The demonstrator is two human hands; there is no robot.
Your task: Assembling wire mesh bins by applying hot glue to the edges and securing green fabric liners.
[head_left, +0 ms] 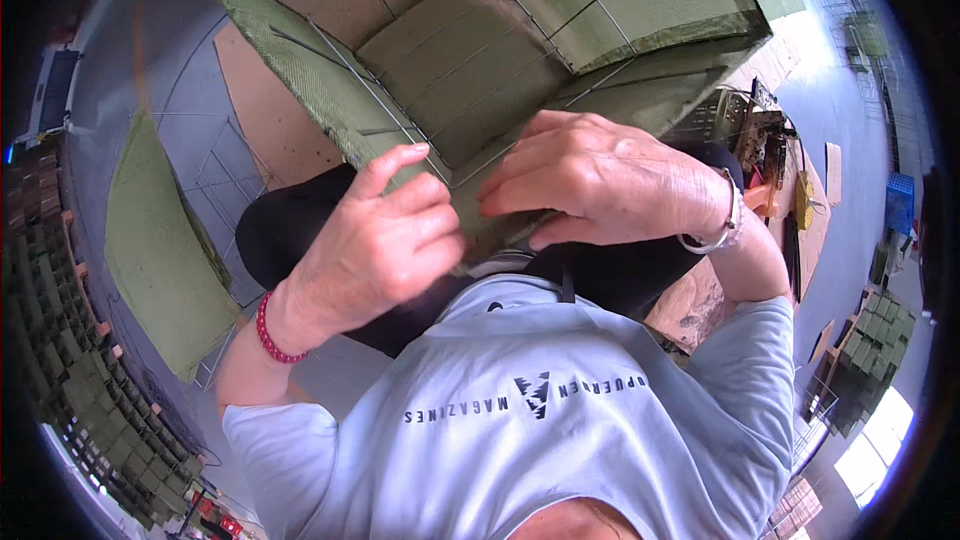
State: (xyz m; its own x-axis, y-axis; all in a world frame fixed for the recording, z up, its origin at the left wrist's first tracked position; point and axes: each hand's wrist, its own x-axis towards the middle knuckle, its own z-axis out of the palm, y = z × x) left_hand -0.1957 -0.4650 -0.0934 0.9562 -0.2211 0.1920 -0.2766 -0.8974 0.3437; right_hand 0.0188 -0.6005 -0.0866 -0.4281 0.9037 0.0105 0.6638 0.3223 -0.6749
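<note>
A large open basket of green woven fabric over a metal wire frame (290, 70) lies tilted across my lap, its inside facing me. Both my hands are at its near side. My left hand (375, 245) is closed beside the near left corner, its fingers curled and the index finger raised against the wall; what the curled fingers hold is hidden. My right hand (605, 180) pinches the near fabric edge, fingers over the top and thumb underneath. Thin wires cross the basket's walls and floor.
Another green fabric panel with wire frame (160, 250) stands on the floor at left. Cardboard (265, 105) lies beyond my knee. At right are tools with orange and yellow parts (770, 195) and a blue crate (901, 202). Stacked green goods (90, 390) line the far left.
</note>
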